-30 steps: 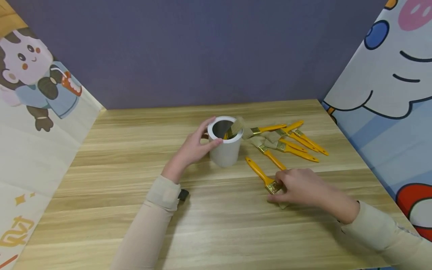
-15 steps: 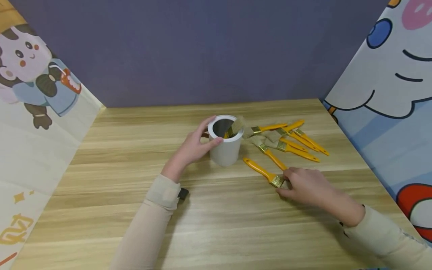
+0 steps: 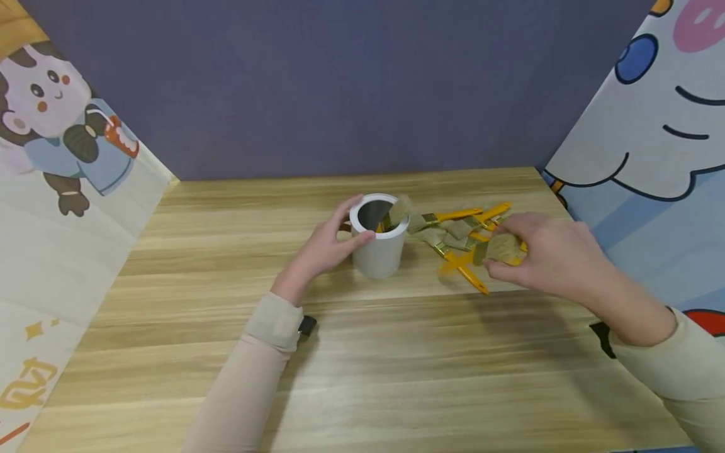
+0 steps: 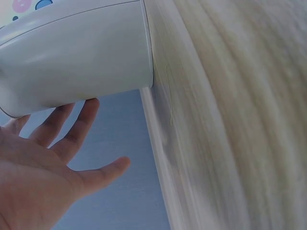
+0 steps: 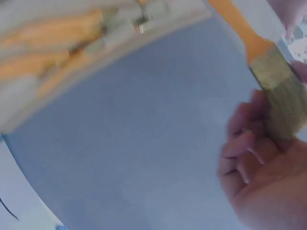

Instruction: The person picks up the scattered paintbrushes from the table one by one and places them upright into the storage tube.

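A white cylindrical cup (image 3: pixel 377 258) stands upright on the table, with one paintbrush (image 3: pixel 401 209) leaning in it, bristles up over the rim. My left hand (image 3: pixel 325 248) holds the cup from its left side, thumb at the near rim and fingers round the far side. In the left wrist view, fingertips (image 4: pixel 88 106) rest against the cup wall. My right hand (image 3: pixel 552 255) pinches another paintbrush (image 3: pixel 480 253) by its pale bristles. That brush's yellow handle (image 5: pixel 240 24) points away from the hand, toward the cup side, above the table.
Several yellow-handled paintbrushes (image 3: pixel 467 277) lie in a loose pile right of the cup, partly hidden behind my right hand. Wood-grain table (image 3: pixel 362 377) spreads in front. A dark blue panel (image 3: pixel 351 88) backs it, and cartoon-printed panels (image 3: pixel 634 145) flank both sides.
My right hand has lifted the paintbrush off the table by its bristles and moved up and right, over the pile. The left hand and cup have stayed put.
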The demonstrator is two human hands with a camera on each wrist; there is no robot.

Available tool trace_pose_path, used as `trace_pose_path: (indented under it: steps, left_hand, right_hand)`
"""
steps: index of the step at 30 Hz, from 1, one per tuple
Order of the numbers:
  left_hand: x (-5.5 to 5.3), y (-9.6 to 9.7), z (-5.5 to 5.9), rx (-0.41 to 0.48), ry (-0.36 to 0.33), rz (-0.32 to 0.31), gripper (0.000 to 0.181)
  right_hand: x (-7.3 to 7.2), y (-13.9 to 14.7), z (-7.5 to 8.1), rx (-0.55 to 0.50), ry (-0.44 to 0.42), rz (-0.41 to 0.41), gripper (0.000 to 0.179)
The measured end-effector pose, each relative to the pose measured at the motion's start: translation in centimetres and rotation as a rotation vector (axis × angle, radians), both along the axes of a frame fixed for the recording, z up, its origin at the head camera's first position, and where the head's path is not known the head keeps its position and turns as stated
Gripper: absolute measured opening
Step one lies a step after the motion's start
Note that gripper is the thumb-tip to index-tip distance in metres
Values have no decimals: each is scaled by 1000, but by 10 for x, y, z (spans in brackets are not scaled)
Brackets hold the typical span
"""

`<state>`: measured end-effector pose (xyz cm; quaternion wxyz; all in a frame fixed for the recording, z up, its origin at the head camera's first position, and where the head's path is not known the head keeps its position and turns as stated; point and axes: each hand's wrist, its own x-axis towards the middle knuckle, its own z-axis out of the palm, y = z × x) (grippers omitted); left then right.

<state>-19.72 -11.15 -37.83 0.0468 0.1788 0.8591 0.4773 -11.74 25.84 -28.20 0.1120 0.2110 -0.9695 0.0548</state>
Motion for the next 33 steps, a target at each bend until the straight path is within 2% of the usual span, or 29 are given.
trace_pose_path:
  steps: [4, 7, 11, 13, 16, 24, 28, 33]
  left_hand:
    - [0, 0, 1, -2, -1, -4, 82]
    - [0, -1, 1, 0, 0, -6, 82]
    - [0, -1, -1, 2, 2, -4, 82]
    - [0, -1, -1, 1, 3, -6, 82]
    - [-1, -1, -2, -5, 4, -12, 82]
    - [-1, -1, -1, 1, 6, -14, 82]
    - [-1, -2, 0, 3, 4, -10, 81]
    - [-2, -2, 1, -2, 1, -13, 81]
  right_hand:
    - [-14, 2, 34, -169, 108, 43, 48]
    - [-25, 2, 57, -356, 111, 58, 42]
    - [-38, -5, 80, -589, 120, 145, 31]
    - [-43, -12, 89, -637, 142, 206, 28]
    - [-47, -25, 99, -636, 167, 240, 22]
    - [-54, -62, 122, -592, 182, 254, 20]
    - [-63, -78, 125, -589, 171, 279, 19]
    - [-73, -97, 120, -571, 168, 264, 23]
